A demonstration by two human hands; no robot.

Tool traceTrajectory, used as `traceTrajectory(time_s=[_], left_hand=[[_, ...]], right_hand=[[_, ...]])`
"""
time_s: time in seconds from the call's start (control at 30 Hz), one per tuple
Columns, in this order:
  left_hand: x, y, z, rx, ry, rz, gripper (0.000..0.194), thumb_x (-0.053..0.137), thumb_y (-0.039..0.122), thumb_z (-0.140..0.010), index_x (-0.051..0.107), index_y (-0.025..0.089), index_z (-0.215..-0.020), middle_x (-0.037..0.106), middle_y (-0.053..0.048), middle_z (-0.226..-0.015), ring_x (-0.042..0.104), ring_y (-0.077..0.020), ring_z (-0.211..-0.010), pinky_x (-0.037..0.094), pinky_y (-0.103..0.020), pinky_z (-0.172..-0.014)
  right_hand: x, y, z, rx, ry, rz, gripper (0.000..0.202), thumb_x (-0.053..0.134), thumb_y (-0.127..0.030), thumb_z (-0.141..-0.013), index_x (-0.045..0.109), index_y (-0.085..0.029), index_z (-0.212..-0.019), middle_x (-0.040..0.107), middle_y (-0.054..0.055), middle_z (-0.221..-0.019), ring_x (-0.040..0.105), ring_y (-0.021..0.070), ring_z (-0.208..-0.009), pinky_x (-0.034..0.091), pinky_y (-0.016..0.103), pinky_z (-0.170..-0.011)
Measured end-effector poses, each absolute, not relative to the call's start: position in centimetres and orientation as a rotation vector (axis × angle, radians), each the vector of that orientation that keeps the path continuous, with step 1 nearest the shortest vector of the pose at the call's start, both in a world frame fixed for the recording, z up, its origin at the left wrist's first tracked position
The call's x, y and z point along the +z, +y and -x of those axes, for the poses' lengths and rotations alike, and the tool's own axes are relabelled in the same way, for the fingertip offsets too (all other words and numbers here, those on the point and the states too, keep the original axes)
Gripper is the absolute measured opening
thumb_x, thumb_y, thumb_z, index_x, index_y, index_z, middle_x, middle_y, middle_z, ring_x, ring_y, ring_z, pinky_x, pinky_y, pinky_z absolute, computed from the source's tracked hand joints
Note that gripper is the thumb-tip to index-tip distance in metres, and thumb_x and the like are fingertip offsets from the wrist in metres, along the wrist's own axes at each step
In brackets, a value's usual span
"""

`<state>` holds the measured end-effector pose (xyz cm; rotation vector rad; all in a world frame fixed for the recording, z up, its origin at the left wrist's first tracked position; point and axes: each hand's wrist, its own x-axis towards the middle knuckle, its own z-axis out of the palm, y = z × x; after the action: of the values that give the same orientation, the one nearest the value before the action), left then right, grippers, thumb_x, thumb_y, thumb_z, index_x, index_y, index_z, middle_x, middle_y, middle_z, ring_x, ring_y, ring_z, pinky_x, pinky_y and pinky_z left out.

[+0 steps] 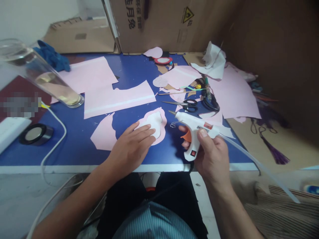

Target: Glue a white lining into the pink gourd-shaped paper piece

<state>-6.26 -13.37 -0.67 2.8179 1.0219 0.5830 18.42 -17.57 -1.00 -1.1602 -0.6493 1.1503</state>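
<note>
The white, pistol-shaped plastic glue gun [190,122] had an orange trigger [186,136] and a red switch [193,153]. A pink border [162,131] showed around the white, wavy-edged cutout [155,120]. The flat blue tabletop [82,149] carried a white front strip [74,168]. The long-threaded tassel [275,152] was purple, the teal cloth shirt [154,221] finely striped.

Cardboard [159,30] and a pale wall [27,18] stand behind a blue table [76,146].
</note>
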Motion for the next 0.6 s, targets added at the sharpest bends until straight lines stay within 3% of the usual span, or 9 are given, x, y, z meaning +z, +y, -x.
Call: traceTrajectory(time_s=[0.3,0.6], left_hand=[[-1.5,-14.9,5.0,0.659,1.177,-2.806,0.026,0.053,0.011,-0.108,0.077,0.018,-0.102,0.081,-0.009,-0.136,0.075,-0.0272,-0.131,0.049,-0.053,-0.126],[-1.4,-14.9,4.6,0.665,1.199,-2.749,0.027,0.051,0.016,-0.111,0.077,0.020,-0.112,0.081,-0.009,-0.137,0.075,-0.0272,-0.131,0.048,-0.054,-0.125]], right_hand=[[-0.8,-17.5,-18.3,1.143,-0.664,1.203,0.041,0.088,-0.052,-0.086,0.072,-0.021,-0.110,0.085,0.010,-0.099,0.074,0.0193,-0.058,0.052,0.026,-0.045],[-0.9,-17.5,-18.3,1.130,-0.681,1.216,0.045,0.087,-0.052,-0.088,0.071,-0.021,-0.116,0.085,0.011,-0.101,0.076,0.0203,-0.060,0.054,0.027,-0.046]])
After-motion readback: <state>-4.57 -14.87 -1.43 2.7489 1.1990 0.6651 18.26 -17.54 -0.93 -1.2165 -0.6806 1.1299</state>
